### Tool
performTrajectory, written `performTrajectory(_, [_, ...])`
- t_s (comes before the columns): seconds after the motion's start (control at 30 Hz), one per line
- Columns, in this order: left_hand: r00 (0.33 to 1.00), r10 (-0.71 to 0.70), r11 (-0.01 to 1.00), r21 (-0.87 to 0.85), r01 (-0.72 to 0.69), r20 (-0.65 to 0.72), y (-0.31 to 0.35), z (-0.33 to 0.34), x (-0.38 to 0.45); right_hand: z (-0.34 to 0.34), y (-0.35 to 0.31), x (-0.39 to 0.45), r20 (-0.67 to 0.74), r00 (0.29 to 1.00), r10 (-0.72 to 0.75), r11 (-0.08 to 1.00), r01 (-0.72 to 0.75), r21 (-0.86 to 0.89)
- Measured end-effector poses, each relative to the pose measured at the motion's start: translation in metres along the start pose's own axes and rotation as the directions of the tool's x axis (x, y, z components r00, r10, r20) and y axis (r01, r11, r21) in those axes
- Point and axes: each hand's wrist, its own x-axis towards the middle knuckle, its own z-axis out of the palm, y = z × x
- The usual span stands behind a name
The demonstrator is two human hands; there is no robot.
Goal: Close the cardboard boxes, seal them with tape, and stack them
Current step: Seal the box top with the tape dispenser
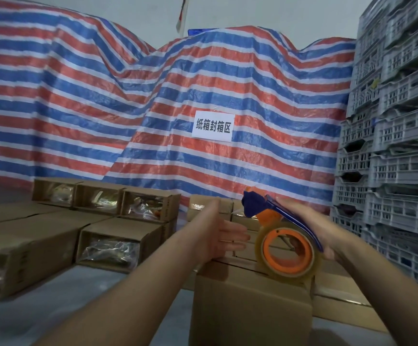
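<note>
A: Head view, what's lower centre?
B: Cardboard box, closed. Right hand grips tape dispenser w/ fingers curled round it, roll touching box top.
A: Left hand?
B: Fingers straight, together, just left of roll.

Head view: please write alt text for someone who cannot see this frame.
A person's right hand holds a blue and orange tape dispenser over the top of a closed cardboard box, while the open left hand reaches in beside the dispenser. More boxes lie on the floor to the left, before a striped tarp and stacked grey crates.
</note>
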Motion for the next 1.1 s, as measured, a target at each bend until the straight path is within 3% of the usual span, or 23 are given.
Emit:
performTrajectory(0.33, [0.992,0.014,0.994,-0.102,-0.027,-0.126,0.006,0.01,-0.001,0.002,-0.002,0.003,-0.007,1.0,0.004,0.999,-0.003,0.042])
performTrajectory(0.63, [0.989,0.045,0.996,-0.066,-0.055,-0.144,0.007,0.014,-0.003,0.002,-0.005,0.005,-0.009,1.0,0.004,1.0,-0.004,-0.013])
performTrajectory(0.8, [0.972,0.073,0.997,0.044,-0.065,-0.225,-0.001,0.013,-0.003,0.005,-0.011,0.005,0.059,0.993,0.097,0.995,-0.096,-0.032])
performTrajectory(0.93, [0.956,0.113,0.991,0.099,-0.09,-0.271,-0.014,0.006,0.001,0.013,-0.026,0.006,0.097,0.982,0.162,0.975,-0.144,-0.172])
performTrajectory(1.1, [0.939,0.113,0.993,0.072,-0.095,-0.325,-0.025,0.001,0.004,0.003,-0.036,-0.003,0.13,0.953,0.273,0.947,-0.242,-0.214])
